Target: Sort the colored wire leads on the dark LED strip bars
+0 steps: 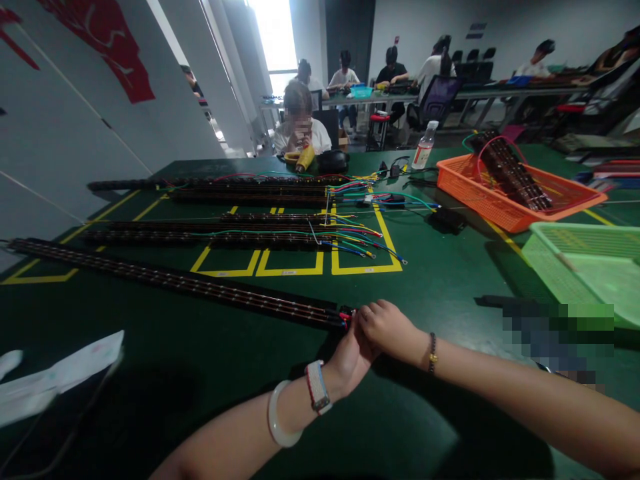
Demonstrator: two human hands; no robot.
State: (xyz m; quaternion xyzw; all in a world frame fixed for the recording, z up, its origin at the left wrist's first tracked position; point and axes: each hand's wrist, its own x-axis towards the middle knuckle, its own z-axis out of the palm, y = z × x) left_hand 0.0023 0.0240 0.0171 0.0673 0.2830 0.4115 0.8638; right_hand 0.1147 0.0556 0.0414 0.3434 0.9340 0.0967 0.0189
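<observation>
A long, dark wire harness with copper-coloured lines lies slantwise across the table, short red and blue wires at its near right end. My left hand is closed at that end, wrist turned up, a striped watch band and a pale bangle on the arm. Pressed against it from the right, my right hand has its fingers curled over the same wires. The fingertips and the very ends of the wires are hidden between both hands.
More harnesses with coloured leads lie beyond, over yellow-taped boxes. An orange basket holding a harness, a green basket and a bottle stand right. White packaging lies left. A person sits across the table.
</observation>
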